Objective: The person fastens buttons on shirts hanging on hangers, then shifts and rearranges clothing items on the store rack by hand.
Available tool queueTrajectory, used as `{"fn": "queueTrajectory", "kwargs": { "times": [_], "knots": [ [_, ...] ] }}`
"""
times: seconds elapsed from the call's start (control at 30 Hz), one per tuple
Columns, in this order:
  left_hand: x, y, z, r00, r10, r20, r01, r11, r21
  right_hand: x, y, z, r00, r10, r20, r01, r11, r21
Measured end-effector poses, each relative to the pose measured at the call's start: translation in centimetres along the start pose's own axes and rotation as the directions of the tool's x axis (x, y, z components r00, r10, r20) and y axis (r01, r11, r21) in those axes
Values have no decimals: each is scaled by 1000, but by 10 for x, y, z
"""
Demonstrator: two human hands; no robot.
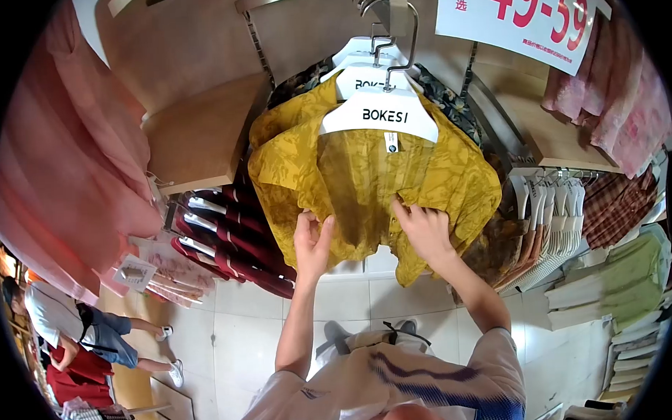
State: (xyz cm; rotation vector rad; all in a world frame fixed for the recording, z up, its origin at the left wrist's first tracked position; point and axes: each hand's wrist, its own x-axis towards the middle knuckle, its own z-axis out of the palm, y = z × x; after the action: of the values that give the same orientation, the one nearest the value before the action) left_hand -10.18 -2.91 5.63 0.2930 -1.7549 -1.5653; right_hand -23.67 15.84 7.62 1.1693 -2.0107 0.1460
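In front of me a mustard-yellow patterned shirt (460,172) hangs open on a white hanger (381,119) lettered BOKESI. My left hand (313,240) pinches the shirt's left front edge between thumb and fingers. On the opposite front edge, my right hand (424,228) is closed, fingertips curled into the cloth. Between the two hands the shirt's inner back and a small neck label (391,142) show. Behind it hang another yellow garment and a dark floral garment (451,102), on more white hangers.
Wooden shelves (193,133) flank the rack. Maroon garments (233,243) hang low at left, pink clothing (68,160) farther left. A price sign (525,18) sits upper right. Striped clothes (548,239) and green garments (634,273) hang at right. Another person (96,322) stands far left.
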Motion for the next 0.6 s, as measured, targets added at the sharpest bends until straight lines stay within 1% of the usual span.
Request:
{"fn": "queueTrajectory", "kwargs": {
  "times": [0.07, 0.13, 0.2, 0.27, 0.33, 0.4, 0.43, 0.5, 0.53, 0.6],
  "knots": [
    [-2, 2, 1, 999, -40, 2, 40, 995, -91, 1, 1, -2, 1000, -19, -20, 19, 1000, -11],
    [-4, 6, 0, 999, -46, 24, 48, 997, -66, -4, 1, 1, 973, 78, 219, -75, 997, -20],
    [-5, 7, -3, 998, -49, 39, 51, 998, -40, -6, 4, 3, 975, 69, 211, -65, 998, -24],
    [-6, 7, -6, 998, -16, 54, 18, 999, -31, -8, 4, 9, 986, 52, 159, -45, 998, -51],
    [-7, 7, -9, 1000, 0, 31, 1, 1000, -22, -10, 2, 11, 983, 45, 175, -38, 998, -46],
    [-7, 4, -12, 999, 38, 14, -39, 992, 119, -10, 1, 10, 989, 17, 145, -11, 999, -45],
    [-5, 0, -12, 999, 44, 7, -44, 993, 111, -10, 1, 9, 990, 9, 141, -2, 999, -51],
    [-3, -4, -10, 985, 172, 14, -172, 973, 157, -7, -4, 2, 995, 1, 97, -4, 1000, 24],
    [-4, -2, -9, 985, 169, 20, -170, 974, 152, -4, -4, -5, 995, 6, 102, -8, 1000, 19],
    [-6, 5, -8, 984, 165, 68, -177, 951, 255, 1, -6, -23, 997, -80, -3, 80, 997, -4]
  ]
}}
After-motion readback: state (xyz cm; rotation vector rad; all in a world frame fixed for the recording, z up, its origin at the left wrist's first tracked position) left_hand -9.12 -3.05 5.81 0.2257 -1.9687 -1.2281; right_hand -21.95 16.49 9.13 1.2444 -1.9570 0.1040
